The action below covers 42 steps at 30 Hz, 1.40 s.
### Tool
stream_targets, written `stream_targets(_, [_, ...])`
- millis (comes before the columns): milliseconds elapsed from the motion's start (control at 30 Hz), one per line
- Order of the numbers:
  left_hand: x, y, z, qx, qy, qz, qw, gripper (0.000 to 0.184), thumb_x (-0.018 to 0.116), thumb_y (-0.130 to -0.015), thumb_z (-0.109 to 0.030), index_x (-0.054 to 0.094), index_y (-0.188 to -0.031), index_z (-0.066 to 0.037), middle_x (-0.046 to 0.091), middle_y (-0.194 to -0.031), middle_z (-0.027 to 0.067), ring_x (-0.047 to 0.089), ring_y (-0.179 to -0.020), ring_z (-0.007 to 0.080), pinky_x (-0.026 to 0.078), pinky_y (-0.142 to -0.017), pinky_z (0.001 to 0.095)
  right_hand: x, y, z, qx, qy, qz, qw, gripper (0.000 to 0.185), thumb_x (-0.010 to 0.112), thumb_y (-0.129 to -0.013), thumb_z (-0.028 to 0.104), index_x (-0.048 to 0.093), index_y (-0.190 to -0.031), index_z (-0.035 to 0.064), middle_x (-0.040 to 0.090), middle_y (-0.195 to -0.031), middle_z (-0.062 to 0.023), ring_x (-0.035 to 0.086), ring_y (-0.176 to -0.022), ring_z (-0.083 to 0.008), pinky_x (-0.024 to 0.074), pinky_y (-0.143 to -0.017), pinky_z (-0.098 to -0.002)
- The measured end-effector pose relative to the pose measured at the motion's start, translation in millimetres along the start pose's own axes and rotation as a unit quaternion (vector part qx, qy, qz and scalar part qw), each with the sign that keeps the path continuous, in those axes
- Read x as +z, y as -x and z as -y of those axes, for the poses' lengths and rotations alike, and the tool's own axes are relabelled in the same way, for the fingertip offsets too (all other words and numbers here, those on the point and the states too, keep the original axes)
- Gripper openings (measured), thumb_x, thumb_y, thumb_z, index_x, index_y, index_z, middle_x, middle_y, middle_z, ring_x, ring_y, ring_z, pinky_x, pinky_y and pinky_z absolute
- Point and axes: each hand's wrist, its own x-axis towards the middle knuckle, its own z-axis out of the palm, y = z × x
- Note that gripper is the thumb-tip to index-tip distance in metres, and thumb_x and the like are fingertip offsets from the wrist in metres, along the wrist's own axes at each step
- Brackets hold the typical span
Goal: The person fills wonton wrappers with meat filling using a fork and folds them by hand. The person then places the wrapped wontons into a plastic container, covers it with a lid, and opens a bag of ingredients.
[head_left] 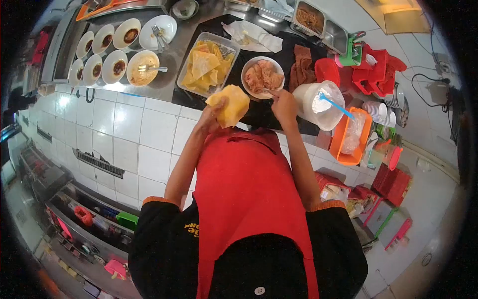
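Observation:
Yellow wrapper sheets lie in my left hand, whose fingers are closed around their left edge. My right hand is at the lower right rim of a white bowl of pinkish filling. Its fingers are closed on what looks like a thin utensil reaching into the filling; only a small part of it shows. Up and left of my left hand, a clear plastic container holds more yellow wrappers. A white tub with a blue-handled scoop stands to the right of my right hand.
Several bowls with dark sauce and a plate with cutlery are at the upper left. A brown cloth and white cloth lie near the filling. Metal trays stand behind; an orange basket sits at right.

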Motion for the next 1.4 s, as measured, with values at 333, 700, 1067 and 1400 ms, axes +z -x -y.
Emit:
stream_targets(333, [-10.7,-46.7,32.9,-0.015,-0.063,0.021,0.998,0.050,0.062,-0.096,-0.025,0.043,-0.136,-0.004,0.057,-0.129,0.0150,0.061,-0.115,0.0307,0.055,-0.092,0.0465,-5.4,-12.7,1.5,-0.011,0.001,0.022,1.000,0.022,0.063,-0.081,0.011,0.077,-0.098,0.0154,0.070,-0.091,-0.0180,0.067,-0.088,-0.0364,0.0529,-0.079,-0.0444])
stream_targets(700, [-12.5,-46.9,36.2,-0.015,-0.055,0.013,0.998,0.056,0.066,-0.093,-0.030,0.042,-0.137,-0.005,0.058,-0.129,0.0146,0.062,-0.114,0.0303,0.054,-0.092,0.0460,-11.4,-17.0,-0.3,-0.066,-0.012,0.089,0.994,0.024,0.067,-0.077,0.009,0.077,-0.098,0.0138,0.071,-0.093,-0.0155,0.068,-0.091,-0.0346,0.0535,-0.082,-0.0416])
stream_targets(1067, [-11.6,-26.8,22.3,-0.055,0.020,0.025,0.998,0.056,0.062,-0.095,-0.028,0.039,-0.141,-0.004,0.054,-0.135,0.0154,0.058,-0.121,0.0303,0.051,-0.098,0.0463,-66.0,-6.6,-8.3,-0.056,-0.036,0.147,0.987,0.024,0.068,-0.077,0.009,0.076,-0.100,0.0089,0.071,-0.091,-0.0154,0.069,-0.085,-0.0336,0.0540,-0.078,-0.0423])
stream_targets(1400, [84.2,-9.0,-6.4,0.002,-0.019,0.095,0.995,0.053,0.061,-0.096,-0.027,0.041,-0.140,-0.004,0.055,-0.133,0.0136,0.057,-0.121,0.0285,0.049,-0.100,0.0443,-71.4,19.2,31.8,-0.127,-0.402,-0.015,0.907,0.022,0.066,-0.085,-0.006,0.074,-0.104,0.0011,0.067,-0.088,-0.0093,0.060,-0.077,-0.0136,0.0464,-0.067,-0.0239])
